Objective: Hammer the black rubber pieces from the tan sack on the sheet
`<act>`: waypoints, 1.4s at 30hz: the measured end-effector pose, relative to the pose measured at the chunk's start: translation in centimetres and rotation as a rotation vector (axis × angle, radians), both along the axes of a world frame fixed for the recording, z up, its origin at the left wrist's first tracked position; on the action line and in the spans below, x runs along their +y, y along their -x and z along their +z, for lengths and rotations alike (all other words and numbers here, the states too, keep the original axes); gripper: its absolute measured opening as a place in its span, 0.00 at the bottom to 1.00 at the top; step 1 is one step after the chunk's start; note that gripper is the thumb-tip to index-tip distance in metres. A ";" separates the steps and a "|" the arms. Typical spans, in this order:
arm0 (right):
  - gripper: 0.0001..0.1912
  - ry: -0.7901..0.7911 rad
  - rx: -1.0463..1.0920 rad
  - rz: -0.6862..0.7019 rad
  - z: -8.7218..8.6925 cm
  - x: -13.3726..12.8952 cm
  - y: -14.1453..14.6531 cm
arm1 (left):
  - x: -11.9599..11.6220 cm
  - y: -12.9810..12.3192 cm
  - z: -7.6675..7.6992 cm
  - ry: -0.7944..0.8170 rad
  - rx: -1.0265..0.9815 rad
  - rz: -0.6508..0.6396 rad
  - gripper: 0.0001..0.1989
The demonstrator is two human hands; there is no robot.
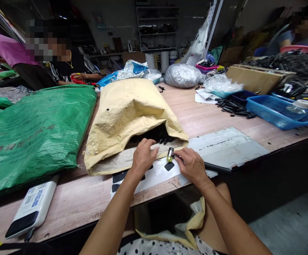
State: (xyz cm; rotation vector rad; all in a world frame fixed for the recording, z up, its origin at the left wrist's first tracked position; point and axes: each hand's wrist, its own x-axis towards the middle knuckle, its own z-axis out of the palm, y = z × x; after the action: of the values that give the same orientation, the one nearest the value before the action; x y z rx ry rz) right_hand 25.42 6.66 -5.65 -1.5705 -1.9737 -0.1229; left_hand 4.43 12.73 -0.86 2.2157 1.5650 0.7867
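Note:
My right hand (192,165) is closed round the black handle of a small hammer (170,154), whose head is silver with a yellow-green face. The handle's end sticks out to the right, beyond my hand. My left hand (144,154) is at the mouth of a big yellow woven sack (132,106). Its thumb and forefinger are apart, and I see nothing held between them; the other fingers are partly hidden. Dark slender pieces (165,140) show inside the sack's opening. Just below the hammer head, a white sheet (156,177) with black rounded squares lies on the table.
A full green sack (37,138) lies to the left, with a white device (34,205) in front. Blue trays (278,113) and dark parts (236,108) occupy the right. Another open yellow sack (196,219) is below the table edge. A person (71,67) sits opposite.

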 end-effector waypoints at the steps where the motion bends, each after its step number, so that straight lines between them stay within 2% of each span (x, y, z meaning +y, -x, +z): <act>1: 0.10 0.005 0.005 -0.001 0.1 0.0 0.0 | 1.3 -0.3 -0.6 -0.039 0.070 0.044 0.13; 3: 0.09 0.018 0.012 -0.006 0.2 0.0 0.0 | 3.1 -1.0 -1.5 -0.064 0.211 0.081 0.14; 5: 0.09 0.028 0.018 -0.013 0.3 -0.1 0.1 | 3.7 -1.5 -1.8 -0.063 0.324 0.109 0.14; 9: 0.09 0.040 0.027 -0.027 0.3 -0.1 0.2 | 3.4 -1.5 -1.2 -0.035 0.388 0.139 0.10; 13: 0.09 0.047 0.032 -0.032 0.3 -0.1 0.3 | 1.5 0.3 -0.4 -0.008 0.245 0.111 0.07; 15: 0.09 0.041 0.034 -0.034 0.4 -0.2 0.3 | -0.1 1.4 -0.5 0.007 0.110 0.045 0.06; 19: 0.09 0.034 0.019 -0.059 0.5 -0.3 0.4 | -3.6 3.1 -1.8 0.061 -0.087 -0.141 0.07; 22: 0.09 0.028 -0.014 -0.070 0.4 -0.3 0.4 | -5.0 3.5 -3.0 0.080 -0.143 -0.189 0.07; 26: 0.09 0.010 -0.067 -0.039 0.2 -0.2 0.2 | -5.0 3.6 -3.9 0.052 -0.177 -0.218 0.08; 32: 0.11 -0.054 -0.104 0.021 0.6 -0.3 0.1 | -4.8 3.7 -3.8 0.067 -0.208 -0.214 0.08; 37: 0.14 -0.098 0.075 0.121 1.9 -1.1 1.2 | -5.0 3.6 -3.4 0.127 -0.265 -0.162 0.09; 42: 0.13 -0.047 0.231 0.233 3.6 -2.0 3.1 | -5.0 3.5 -3.2 0.161 -0.318 -0.126 0.11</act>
State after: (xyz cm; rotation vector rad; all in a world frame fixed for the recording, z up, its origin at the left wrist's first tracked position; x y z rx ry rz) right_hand 22.31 4.70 -2.06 -1.2532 -1.9376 0.1011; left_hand 0.97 7.72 -4.06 1.9422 1.2765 0.8900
